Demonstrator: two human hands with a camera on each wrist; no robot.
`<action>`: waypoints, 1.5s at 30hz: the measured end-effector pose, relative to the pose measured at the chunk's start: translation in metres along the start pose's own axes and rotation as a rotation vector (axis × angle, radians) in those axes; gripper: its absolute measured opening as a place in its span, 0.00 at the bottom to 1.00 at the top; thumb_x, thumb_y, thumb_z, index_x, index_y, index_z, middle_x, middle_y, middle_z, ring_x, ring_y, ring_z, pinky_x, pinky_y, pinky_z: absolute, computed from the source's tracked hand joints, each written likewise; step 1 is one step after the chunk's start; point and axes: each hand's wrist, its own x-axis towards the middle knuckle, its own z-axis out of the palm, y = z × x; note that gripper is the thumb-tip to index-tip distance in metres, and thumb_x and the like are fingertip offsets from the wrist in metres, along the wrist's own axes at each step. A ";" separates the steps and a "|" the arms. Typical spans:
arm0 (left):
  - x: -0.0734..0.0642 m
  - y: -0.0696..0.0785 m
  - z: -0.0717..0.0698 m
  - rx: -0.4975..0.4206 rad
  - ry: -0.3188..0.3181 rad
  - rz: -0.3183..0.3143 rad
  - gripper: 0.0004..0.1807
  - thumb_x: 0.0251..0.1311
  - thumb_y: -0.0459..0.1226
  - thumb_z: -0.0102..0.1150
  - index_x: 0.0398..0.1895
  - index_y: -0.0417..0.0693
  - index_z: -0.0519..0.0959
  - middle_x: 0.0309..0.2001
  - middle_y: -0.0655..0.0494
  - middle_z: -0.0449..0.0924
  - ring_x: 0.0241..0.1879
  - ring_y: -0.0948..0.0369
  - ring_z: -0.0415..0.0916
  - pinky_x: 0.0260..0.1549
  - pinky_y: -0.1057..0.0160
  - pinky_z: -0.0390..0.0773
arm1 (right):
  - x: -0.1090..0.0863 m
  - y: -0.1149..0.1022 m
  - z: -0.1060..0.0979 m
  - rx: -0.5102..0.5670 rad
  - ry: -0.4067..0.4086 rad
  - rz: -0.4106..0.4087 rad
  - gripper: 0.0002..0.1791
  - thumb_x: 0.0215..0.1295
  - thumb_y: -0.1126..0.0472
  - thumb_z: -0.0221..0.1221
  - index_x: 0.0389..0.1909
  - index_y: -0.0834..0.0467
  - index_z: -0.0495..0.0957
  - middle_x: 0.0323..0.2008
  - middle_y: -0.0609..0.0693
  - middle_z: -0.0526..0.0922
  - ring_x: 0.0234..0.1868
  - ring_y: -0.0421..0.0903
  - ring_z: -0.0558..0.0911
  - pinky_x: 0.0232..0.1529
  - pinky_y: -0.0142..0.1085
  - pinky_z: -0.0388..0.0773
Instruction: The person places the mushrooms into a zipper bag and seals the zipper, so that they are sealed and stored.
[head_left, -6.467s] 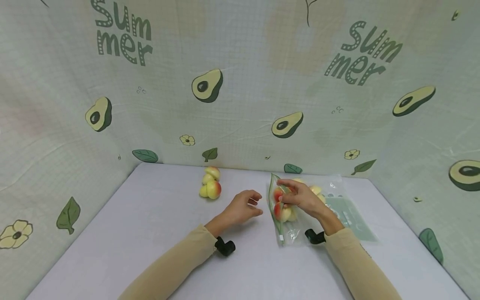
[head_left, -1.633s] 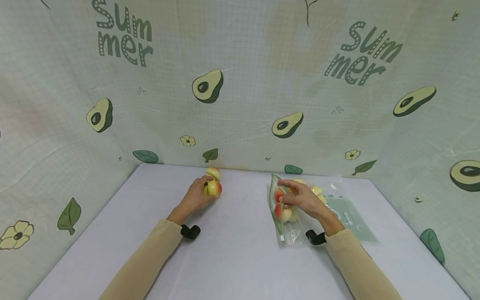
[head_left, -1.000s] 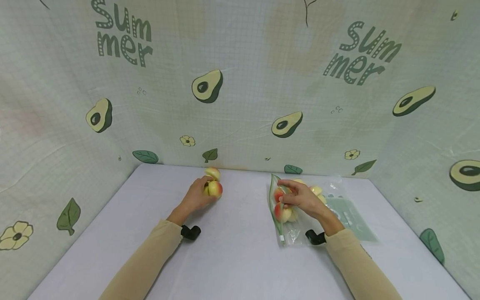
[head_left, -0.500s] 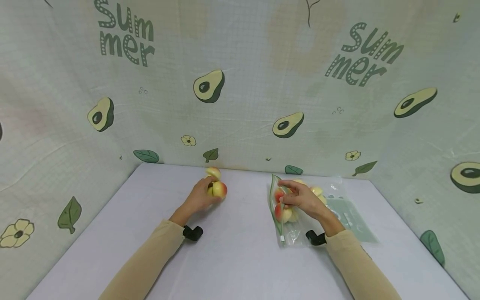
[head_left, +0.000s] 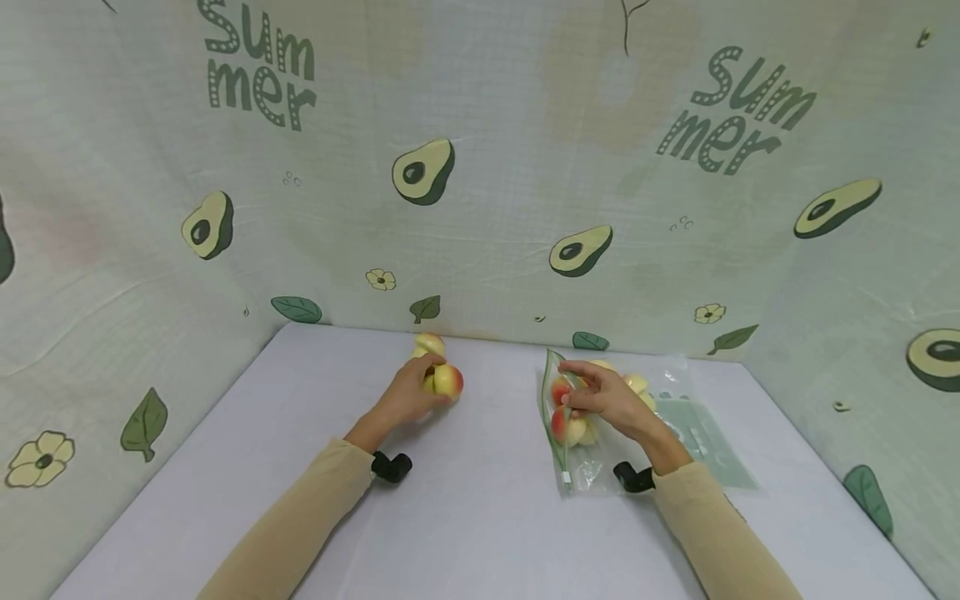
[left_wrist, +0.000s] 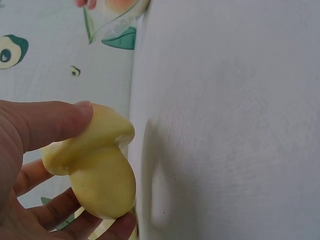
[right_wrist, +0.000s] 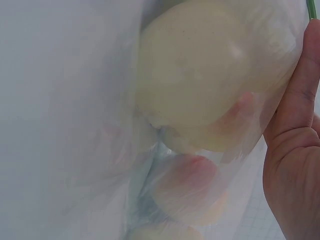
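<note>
Left wrist: yellow fruit [left_wrist: 102,175] between thumb [left_wrist: 55,122], fingers [left_wrist: 57,206] of left hand [head_left: 406,393]

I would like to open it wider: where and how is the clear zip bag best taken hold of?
Likely by the green edge of its mouth, pinched from above: the clear zip bag lies on the table with this mouth facing left, while mushroom-shaped pieces bulge it farther in.
</note>
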 end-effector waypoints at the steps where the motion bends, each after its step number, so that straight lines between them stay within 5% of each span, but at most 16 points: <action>1: 0.000 0.000 0.000 0.003 0.002 0.005 0.34 0.46 0.32 0.73 0.59 0.40 0.71 0.55 0.47 0.73 0.51 0.53 0.71 0.52 0.52 0.71 | 0.000 0.000 0.000 -0.002 0.002 0.000 0.35 0.62 0.67 0.61 0.68 0.68 0.58 0.67 0.65 0.60 0.30 0.44 0.80 0.35 0.36 0.81; 34: -0.008 0.018 0.017 -0.051 -0.017 0.126 0.31 0.43 0.29 0.73 0.55 0.40 0.74 0.52 0.48 0.75 0.50 0.53 0.72 0.51 0.52 0.71 | 0.000 -0.001 0.000 0.007 0.019 0.025 0.35 0.61 0.67 0.61 0.68 0.67 0.60 0.59 0.66 0.67 0.31 0.45 0.81 0.35 0.37 0.81; 45: -0.009 0.020 0.025 -0.013 -0.067 0.133 0.31 0.45 0.33 0.73 0.56 0.45 0.73 0.48 0.51 0.74 0.46 0.56 0.70 0.47 0.55 0.72 | 0.001 0.002 0.000 0.014 0.010 0.006 0.35 0.61 0.68 0.62 0.67 0.69 0.59 0.63 0.67 0.62 0.30 0.44 0.80 0.34 0.36 0.81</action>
